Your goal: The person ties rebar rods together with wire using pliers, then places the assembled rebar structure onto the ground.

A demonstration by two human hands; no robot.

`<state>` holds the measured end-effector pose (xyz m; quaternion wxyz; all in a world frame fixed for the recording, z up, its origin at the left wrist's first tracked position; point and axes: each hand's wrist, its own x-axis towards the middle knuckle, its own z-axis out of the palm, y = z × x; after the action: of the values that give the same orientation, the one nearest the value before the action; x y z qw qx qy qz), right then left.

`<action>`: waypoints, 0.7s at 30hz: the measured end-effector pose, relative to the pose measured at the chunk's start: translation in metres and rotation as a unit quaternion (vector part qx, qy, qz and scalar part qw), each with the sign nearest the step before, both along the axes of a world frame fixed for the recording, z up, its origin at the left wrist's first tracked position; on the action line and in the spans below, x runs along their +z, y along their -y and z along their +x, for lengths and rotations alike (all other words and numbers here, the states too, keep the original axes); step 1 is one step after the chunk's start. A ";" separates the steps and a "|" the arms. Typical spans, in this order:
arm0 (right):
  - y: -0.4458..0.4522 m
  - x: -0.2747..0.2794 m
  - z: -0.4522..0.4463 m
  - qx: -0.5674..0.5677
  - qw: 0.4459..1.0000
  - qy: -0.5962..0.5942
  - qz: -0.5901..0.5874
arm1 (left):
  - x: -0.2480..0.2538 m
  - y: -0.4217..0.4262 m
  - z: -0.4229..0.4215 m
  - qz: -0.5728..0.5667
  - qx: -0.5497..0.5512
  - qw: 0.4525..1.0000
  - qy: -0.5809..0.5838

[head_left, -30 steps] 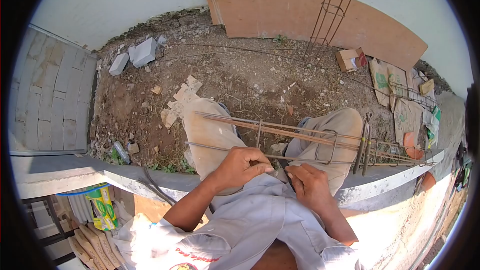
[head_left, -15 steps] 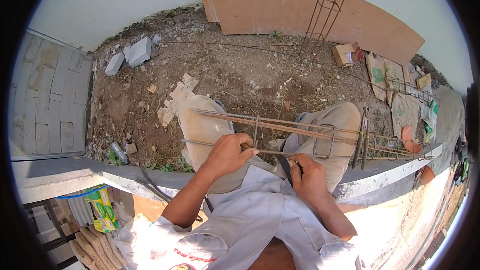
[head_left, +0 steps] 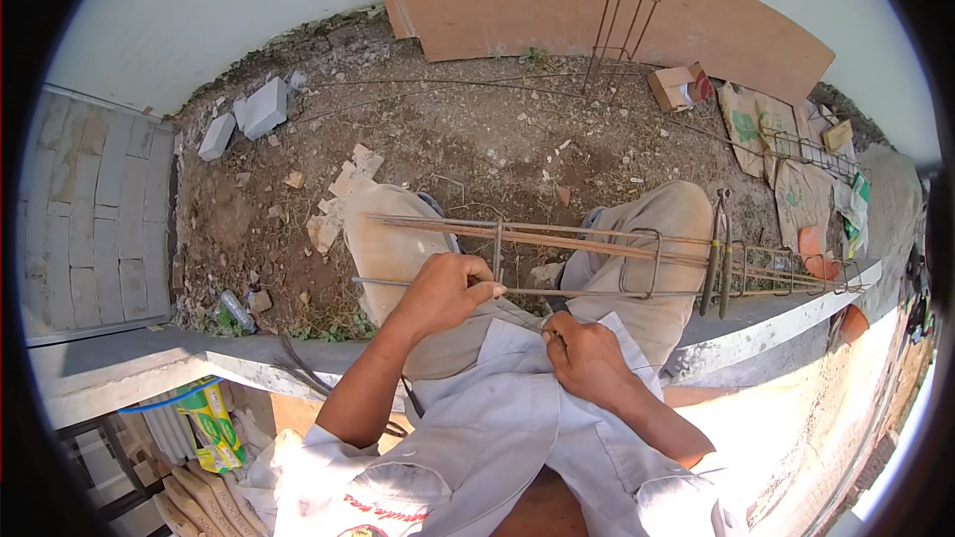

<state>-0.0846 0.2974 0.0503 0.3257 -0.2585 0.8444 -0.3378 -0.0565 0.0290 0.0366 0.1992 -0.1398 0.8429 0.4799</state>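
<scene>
A narrow rebar cage [head_left: 587, 236] of long rusty rods and bent stirrups lies across my knees. My left hand [head_left: 438, 293] is closed around its near rod, with the thumb beside a stirrup [head_left: 498, 251]. Just right of it, my right hand [head_left: 585, 358] is closed, fingers pinched on a thin wire [head_left: 519, 315] that runs toward the left hand. A short dark piece [head_left: 557, 304] sticks up by the right fingertips; its kind is unclear. Dark-handled pincers [head_left: 715, 264] rest upright against the cage, right of my right knee.
Beneath the cage's right end runs a concrete ledge [head_left: 771, 306]. An upright rebar column [head_left: 625, 25] stands before a plywood sheet [head_left: 517, 0]. Grey blocks [head_left: 264, 107], a cardboard box [head_left: 676, 88] and paper sacks [head_left: 796, 201] lie on the rubble-strewn soil.
My right hand has moved left and a little up, closer to the left hand and the stirrup. The left hand keeps its hold on the rod. The whole view has shifted slightly.
</scene>
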 end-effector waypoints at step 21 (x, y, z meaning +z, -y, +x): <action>0.033 -0.029 0.003 -0.062 0.995 0.049 -0.057 | -0.007 0.018 -0.008 0.033 -0.058 0.997 0.034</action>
<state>-0.0820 0.2643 0.0216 0.3299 -0.2071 0.8213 -0.4169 -0.0647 0.0113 0.0296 0.2600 -0.1006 0.8260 0.4898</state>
